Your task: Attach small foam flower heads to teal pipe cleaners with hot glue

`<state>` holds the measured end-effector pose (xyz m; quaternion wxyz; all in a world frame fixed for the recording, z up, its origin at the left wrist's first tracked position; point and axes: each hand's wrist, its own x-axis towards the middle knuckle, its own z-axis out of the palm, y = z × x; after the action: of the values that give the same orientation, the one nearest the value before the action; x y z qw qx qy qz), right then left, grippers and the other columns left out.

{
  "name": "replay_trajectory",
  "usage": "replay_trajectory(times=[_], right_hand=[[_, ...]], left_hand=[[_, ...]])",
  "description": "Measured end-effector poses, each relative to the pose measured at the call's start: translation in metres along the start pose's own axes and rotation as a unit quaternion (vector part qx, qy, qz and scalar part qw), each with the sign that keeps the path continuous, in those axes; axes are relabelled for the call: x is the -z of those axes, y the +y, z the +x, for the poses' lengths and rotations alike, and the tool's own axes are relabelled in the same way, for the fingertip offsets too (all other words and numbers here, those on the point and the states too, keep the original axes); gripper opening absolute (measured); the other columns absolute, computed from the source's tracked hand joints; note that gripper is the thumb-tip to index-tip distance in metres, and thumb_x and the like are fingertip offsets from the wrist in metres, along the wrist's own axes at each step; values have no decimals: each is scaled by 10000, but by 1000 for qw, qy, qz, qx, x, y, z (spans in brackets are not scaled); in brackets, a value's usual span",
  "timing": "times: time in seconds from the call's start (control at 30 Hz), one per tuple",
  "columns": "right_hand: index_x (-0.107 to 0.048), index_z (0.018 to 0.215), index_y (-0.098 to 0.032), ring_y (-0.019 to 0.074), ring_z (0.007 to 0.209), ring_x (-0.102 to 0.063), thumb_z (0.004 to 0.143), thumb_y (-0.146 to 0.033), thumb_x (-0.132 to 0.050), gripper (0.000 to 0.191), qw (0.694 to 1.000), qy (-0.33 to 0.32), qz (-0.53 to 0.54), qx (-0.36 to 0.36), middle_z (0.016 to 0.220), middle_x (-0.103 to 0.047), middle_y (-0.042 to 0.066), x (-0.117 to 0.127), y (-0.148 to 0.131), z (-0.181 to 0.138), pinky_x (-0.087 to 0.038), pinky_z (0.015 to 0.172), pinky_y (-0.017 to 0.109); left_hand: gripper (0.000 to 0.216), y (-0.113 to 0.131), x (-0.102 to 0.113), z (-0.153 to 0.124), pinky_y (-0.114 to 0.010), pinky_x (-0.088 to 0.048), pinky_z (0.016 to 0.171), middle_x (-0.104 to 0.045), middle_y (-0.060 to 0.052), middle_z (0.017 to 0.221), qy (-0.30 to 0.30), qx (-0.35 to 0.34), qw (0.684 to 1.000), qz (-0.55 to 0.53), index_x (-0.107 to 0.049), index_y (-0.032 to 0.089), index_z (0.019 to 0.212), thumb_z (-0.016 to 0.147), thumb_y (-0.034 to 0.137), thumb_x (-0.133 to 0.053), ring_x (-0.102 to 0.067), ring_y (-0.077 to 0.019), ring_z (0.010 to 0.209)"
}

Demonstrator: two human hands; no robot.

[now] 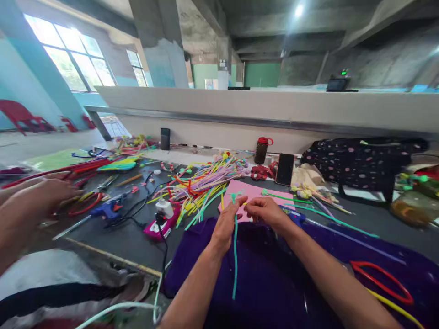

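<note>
My left hand (229, 218) is closed on a teal pipe cleaner (235, 256) that hangs down over a purple cloth (274, 283) in front of me. My right hand (264, 210) is pinched right beside it, gripping the top end of the same teal pipe cleaner, which is bent over near the fingers. Both hands hover above the near edge of a pink sheet (255, 188). Just beyond lies a heap of coloured pipe cleaners (202, 180).
Another person's hand (41, 196) reaches in at the left, near a blue glue gun (109, 209) and a pink power strip (161, 226). A phone (284, 169), a dark bottle (261, 151) and a spotted black bag (360, 162) stand at the back. A red loop (380, 279) lies at the right.
</note>
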<state>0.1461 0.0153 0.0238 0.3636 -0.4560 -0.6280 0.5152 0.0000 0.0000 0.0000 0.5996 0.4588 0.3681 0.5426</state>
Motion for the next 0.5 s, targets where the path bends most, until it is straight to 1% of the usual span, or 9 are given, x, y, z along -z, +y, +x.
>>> replay_trajectory(times=[0.07,0.13,0.2,0.27,0.3,0.37,0.43,0.5], right_hand=[[-589,669,-147,66,436,-463,697,-280,-552,141,1000,-29,-2,5,549,-551,-26,-12,2,-2,-282,387,165],[-568,658,-150,64,414,-448,698,-289,-554,145,999,-46,-2,9,512,-525,-36,-20,4,-4,-261,373,166],[-525,622,-155,59,381,-417,709,-305,-542,174,999,-49,5,14,474,-498,-46,-24,5,-4,-237,361,169],[-499,605,-160,59,374,-412,718,-310,-528,190,999,-44,9,9,467,-495,-47,-24,5,-3,-231,359,170],[-498,607,-160,60,380,-420,718,-303,-525,183,999,-39,6,7,470,-500,-46,-22,5,-3,-234,362,170],[-508,618,-158,64,394,-435,714,-276,-522,153,999,-30,-9,10,470,-507,-44,-19,4,-2,-248,373,169],[-513,616,-153,63,396,-440,702,-245,-524,127,999,-29,-30,20,458,-497,-48,-16,5,-1,-260,384,168],[-506,602,-151,62,396,-447,693,-223,-520,117,998,-36,-47,33,454,-480,-54,-17,7,-1,-265,386,166]], left_hand=[[397,-1,-3,0,-403,-289,951,-551,-85,1188,-1,3,1000,-7,-634,200,1022,731,444,-516,-410,-277,1159],[397,-1,-6,-1,-386,-298,946,-571,-92,1159,-6,5,1000,-15,-643,189,1010,715,434,-541,-421,-277,1147],[378,0,-6,-1,-360,-336,911,-590,-101,1122,-18,3,1000,-24,-651,176,992,714,412,-554,-450,-269,1113],[352,1,-4,0,-321,-389,835,-604,-108,1082,-23,8,999,-35,-656,164,972,721,390,-557,-493,-249,1052],[340,1,-2,1,-297,-412,780,-612,-106,1055,-14,12,999,-39,-657,162,962,720,381,-563,-519,-233,1002],[305,1,3,3,-240,-422,653,-633,-84,962,21,17,999,-37,-661,163,917,697,366,-597,-561,-181,854],[256,0,8,4,-189,-382,540,-634,-39,809,52,20,998,-24,-665,163,833,661,350,-637,-547,-114,678],[218,0,10,5,-161,-324,464,-589,4,662,57,25,998,-14,-658,156,753,628,334,-668,-488,-67,556]])
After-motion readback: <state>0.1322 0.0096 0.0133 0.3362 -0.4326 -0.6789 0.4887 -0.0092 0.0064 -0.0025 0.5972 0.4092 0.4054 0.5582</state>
